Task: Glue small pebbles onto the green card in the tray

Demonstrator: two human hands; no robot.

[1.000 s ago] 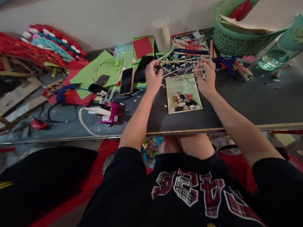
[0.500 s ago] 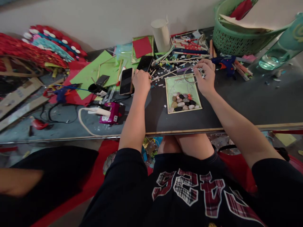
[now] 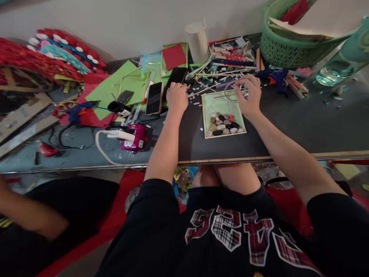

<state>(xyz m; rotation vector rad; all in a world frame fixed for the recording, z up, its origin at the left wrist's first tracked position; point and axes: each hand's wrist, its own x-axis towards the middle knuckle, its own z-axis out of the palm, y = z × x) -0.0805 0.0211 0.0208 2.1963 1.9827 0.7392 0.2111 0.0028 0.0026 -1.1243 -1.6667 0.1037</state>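
A picture panel (image 3: 224, 109) with a thin pale wooden frame lies on the dark table, with a green backing and drawn loops on it. Smooth pebbles (image 3: 221, 124) in several colours fill its lower part. Over its upper right corner, my right hand (image 3: 249, 96) is closed on a thin greyish ring (image 3: 230, 92), perhaps a roll of tape. My left hand (image 3: 177, 98) is bent downward at the tabletop, between a phone (image 3: 154, 99) and the panel. A thin stick (image 3: 201, 91) lies by its fingertips. The curled fingers hide whatever they may hold.
Sticks and paper scraps litter the back, near a white cylinder (image 3: 197, 42) and a green basket (image 3: 284, 50). Blue glue guns (image 3: 273, 79) lie on both sides. A purple power adapter (image 3: 137, 138), cables and a bottle (image 3: 331, 65) stand about. A co-worker's arm (image 3: 34, 213) shows at left.
My left hand has shifted slightly right, away from the phone, with its fingers bent lower. My right hand and the ring have barely moved. The co-worker's arm reaches further into view.
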